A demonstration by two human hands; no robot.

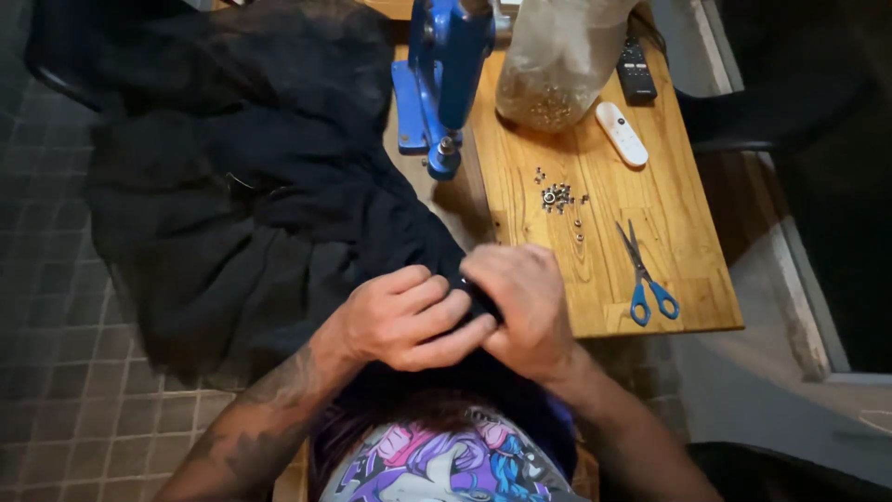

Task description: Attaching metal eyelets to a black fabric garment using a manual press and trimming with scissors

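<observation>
Black fabric [242,204] pinched by left hand [409,316], right hand [525,307]; wooden table [650,204], tiled floor [56,372].

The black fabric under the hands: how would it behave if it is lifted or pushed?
The black fabric probably goes floppy: it lies in soft folds and drapes off the wooden table. Pushed, it would likely bunch rather than slide. Both the left hand and right hand pinch it.

Matt black cloth [242,214]; varnished wood table [669,279]; glossy blue metal press [446,65]
</observation>
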